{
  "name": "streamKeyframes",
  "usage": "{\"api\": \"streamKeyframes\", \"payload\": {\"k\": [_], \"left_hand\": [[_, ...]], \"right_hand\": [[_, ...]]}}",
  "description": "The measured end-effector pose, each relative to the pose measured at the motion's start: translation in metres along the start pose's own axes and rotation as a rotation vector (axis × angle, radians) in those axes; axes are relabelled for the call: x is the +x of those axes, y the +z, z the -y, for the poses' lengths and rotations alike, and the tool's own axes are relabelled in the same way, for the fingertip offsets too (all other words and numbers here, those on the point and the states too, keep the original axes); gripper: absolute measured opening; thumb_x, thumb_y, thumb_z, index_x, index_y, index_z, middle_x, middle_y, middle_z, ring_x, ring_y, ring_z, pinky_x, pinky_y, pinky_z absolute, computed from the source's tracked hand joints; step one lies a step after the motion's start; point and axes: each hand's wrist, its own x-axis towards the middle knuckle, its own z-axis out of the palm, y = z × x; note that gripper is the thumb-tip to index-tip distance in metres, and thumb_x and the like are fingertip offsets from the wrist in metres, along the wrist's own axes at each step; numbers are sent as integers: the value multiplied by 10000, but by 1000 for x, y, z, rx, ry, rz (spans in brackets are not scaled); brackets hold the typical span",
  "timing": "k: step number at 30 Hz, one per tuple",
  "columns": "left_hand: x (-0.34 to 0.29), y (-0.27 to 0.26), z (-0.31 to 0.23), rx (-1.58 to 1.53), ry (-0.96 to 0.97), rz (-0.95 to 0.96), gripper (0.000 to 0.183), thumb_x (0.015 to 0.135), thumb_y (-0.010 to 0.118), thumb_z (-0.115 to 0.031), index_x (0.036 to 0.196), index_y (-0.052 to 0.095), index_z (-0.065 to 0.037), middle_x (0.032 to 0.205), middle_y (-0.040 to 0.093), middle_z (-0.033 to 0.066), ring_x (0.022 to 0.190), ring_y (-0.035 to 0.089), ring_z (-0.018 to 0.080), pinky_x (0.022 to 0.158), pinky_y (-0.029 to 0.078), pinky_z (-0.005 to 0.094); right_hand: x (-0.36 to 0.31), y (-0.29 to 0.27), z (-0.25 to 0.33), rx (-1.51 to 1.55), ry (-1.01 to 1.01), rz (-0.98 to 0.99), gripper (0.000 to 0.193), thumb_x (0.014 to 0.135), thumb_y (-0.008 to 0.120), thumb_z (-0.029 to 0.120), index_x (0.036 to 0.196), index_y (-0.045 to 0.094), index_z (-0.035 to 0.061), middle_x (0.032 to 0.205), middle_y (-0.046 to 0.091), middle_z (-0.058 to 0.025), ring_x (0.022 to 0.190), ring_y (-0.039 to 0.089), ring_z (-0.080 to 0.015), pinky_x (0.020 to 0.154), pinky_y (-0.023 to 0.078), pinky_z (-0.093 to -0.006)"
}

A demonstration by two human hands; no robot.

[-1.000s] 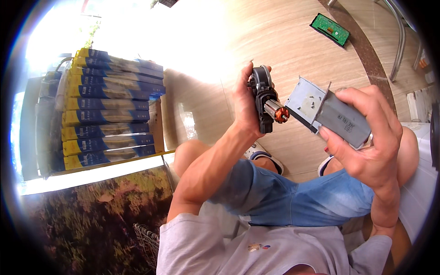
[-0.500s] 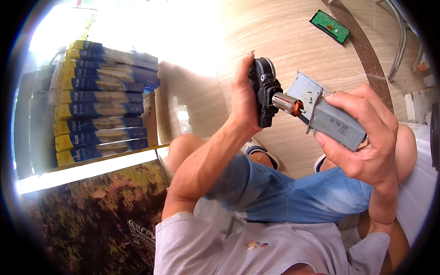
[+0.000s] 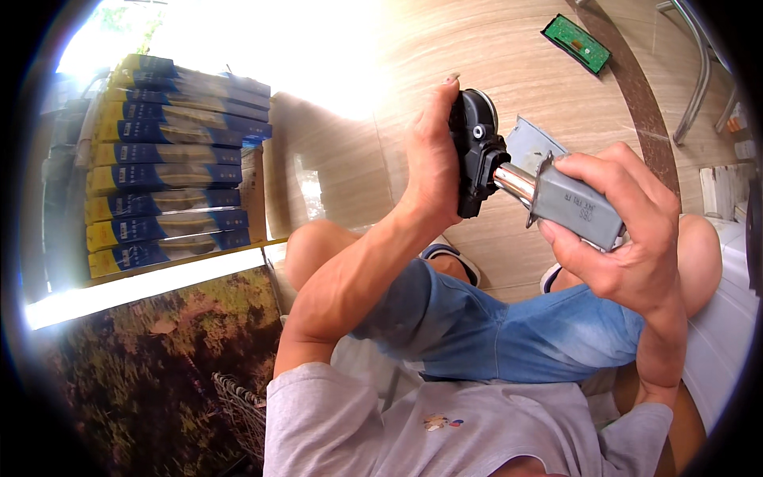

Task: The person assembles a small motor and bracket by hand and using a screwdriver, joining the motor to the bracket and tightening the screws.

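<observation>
Grey metal motor housing (image 3: 574, 208), one piece, held up in front of the chest above the knees, gripped in the right hand (image 3: 628, 238) with fingers wrapped round its body and thumb along the lower edge. One shiny cylindrical shaft section (image 3: 514, 180) sticks out of its left end and runs into one black plastic gear case (image 3: 475, 156), round-topped, which the left hand (image 3: 433, 163) clasps from the left side, palm against it, fingers behind and thumb pointing up. Both hands closed firmly on their parts; the two parts meet at the shaft, held roughly level with each other, grey one tilting down to the right. Person seated, two bare knees in blue denim shorts (image 3: 493, 326), two sandalled feet partly seen on the pale wood-look floor (image 3: 509, 56). One green circuit board (image 3: 576, 42) lies on the floor well apart, upper right. To the left, a stack of long blue-and-yellow boxes (image 3: 171, 179), about eight visible, leaning in a carton. One wire basket corner (image 3: 238, 405) at lower left.
</observation>
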Motion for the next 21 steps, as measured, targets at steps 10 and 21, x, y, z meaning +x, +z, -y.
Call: {"api": "streamKeyframes", "payload": {"k": [10,21], "left_hand": [[-3,-6,-1,62,28,-12,392,937,612,-451,821,572,-79,685,589,62,562,610,180,515,521,307],[-3,0,4,128,120,8,348,936,620,-388,836,593,-55,714,601,71,566,595,180,541,508,341]], "right_hand": [[0,3,-4,48,7,64,446,669,783,10,1097,658,1,881,629,-108,723,629,-207,623,489,-315],[-4,24,-3,-32,43,48,435,720,796,48,1126,643,17,920,618,-127,765,643,-295,652,521,-382]]}}
